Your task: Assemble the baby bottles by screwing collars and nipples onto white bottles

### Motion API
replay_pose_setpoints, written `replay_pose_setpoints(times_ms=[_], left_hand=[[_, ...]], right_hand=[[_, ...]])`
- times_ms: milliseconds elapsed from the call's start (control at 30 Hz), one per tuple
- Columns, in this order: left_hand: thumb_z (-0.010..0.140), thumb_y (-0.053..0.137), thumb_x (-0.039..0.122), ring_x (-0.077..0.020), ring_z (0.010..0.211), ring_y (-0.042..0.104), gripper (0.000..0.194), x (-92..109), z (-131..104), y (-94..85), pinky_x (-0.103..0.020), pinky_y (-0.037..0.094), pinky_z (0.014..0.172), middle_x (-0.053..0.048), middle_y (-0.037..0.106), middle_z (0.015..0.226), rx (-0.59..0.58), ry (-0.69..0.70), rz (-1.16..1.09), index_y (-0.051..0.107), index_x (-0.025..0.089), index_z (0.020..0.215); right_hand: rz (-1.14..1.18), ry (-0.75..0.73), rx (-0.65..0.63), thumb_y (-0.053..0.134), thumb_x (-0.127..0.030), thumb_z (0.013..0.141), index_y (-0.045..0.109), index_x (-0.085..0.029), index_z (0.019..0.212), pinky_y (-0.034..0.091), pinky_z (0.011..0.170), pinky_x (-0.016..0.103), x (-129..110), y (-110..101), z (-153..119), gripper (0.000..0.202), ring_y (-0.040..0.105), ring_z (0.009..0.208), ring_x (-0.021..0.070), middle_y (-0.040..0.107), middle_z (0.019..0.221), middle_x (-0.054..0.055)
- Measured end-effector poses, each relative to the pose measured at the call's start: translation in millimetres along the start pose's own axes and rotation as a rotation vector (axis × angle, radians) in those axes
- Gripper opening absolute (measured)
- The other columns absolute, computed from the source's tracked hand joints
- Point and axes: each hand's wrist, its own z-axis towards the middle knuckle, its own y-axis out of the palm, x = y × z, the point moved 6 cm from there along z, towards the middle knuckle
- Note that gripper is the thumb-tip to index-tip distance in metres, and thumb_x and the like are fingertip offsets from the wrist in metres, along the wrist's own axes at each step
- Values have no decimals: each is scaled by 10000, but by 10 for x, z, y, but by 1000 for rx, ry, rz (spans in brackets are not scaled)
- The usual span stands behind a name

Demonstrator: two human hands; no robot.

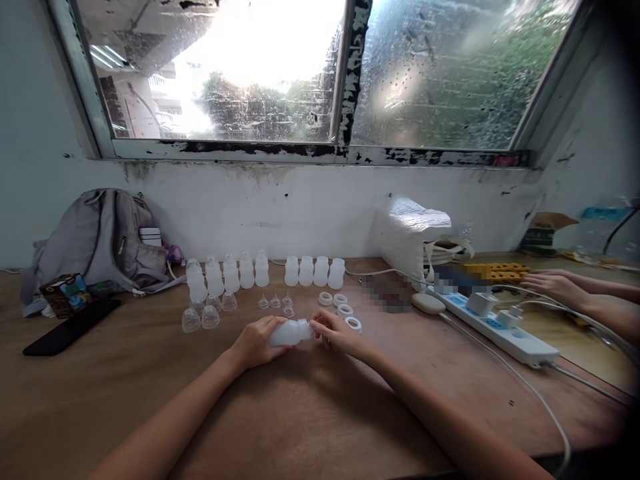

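My left hand (pixel 260 341) is wrapped round a frosted white baby bottle (pixel 287 333), tilted on its side with its threaded neck to the right. At the mouth of that bottle, the fingers of my right hand (pixel 333 331) are pinched together; what they grip is hidden. White collar rings (pixel 353 324) lie just behind my right hand. Several clear silicone nipples (pixel 275 301) stand on the table beyond the bottle. Clear dome caps (pixel 210 317) sit farther left. Along the back are several capped bottles (pixel 245 270) and a row of open-necked ones (pixel 307 272).
A grey backpack (pixel 110 240), a small box (pixel 67 295) and a black phone-like slab (pixel 70 328) are at left. Rightward stand a white bag (pixel 407 233), a rounded white device (pixel 428 303) and a power strip (pixel 500 330) with trailing cables. Another person's hands (pixel 555 285) rest beyond it.
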Motion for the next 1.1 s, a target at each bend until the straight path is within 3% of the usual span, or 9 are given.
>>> replay_pose_setpoints(times_ms=[100,267,433,633,733,967,1100], left_hand=[[702,588,408,-213,939,546,453,2,-1,-2,-329,433,816,-52,577,1037,-5,7,-2,465,229,1100],[702,585,415,-221,945,545,452,26,5,5,-337,432,823,-62,576,1039,5,35,-1,470,222,1095],[705,585,408,-216,954,541,457,14,7,3,-335,431,826,-54,574,1045,3,31,-1,459,230,1106],[700,589,411,-217,945,544,453,13,-1,17,-330,431,822,-60,576,1040,-13,27,18,470,224,1094],[698,589,411,-220,958,539,454,11,1,10,-335,427,827,-50,576,1049,-1,3,2,466,238,1099],[685,614,373,-204,940,545,422,3,17,-50,-317,425,821,-34,585,1033,17,19,-50,483,238,1064],[692,602,405,-203,929,540,440,4,10,-35,-316,421,820,-47,580,1022,-28,62,-27,480,227,1076]], right_hand=[[50,9,-66,516,-509,725,493,-164,775,293,327,163,44,25,22,350,445,392,67,540,589,-30],[-97,66,-11,296,-549,818,492,-151,525,256,334,188,89,13,18,531,343,309,57,415,382,-40],[-30,10,-65,480,-508,751,504,-173,799,281,326,169,13,21,-5,339,429,384,65,536,614,-30],[-96,-1,-82,356,-488,823,488,-158,599,240,353,185,34,24,11,420,337,332,61,390,400,-60],[-180,-8,-47,317,-497,833,497,-161,584,249,371,199,19,23,4,456,360,347,76,413,405,-45],[-337,-236,34,457,-410,798,491,-183,902,352,511,211,-166,43,-83,251,493,541,115,556,648,-9],[-378,-294,7,431,-366,821,493,-184,828,333,507,203,-174,99,-109,192,470,530,106,528,626,-18]])
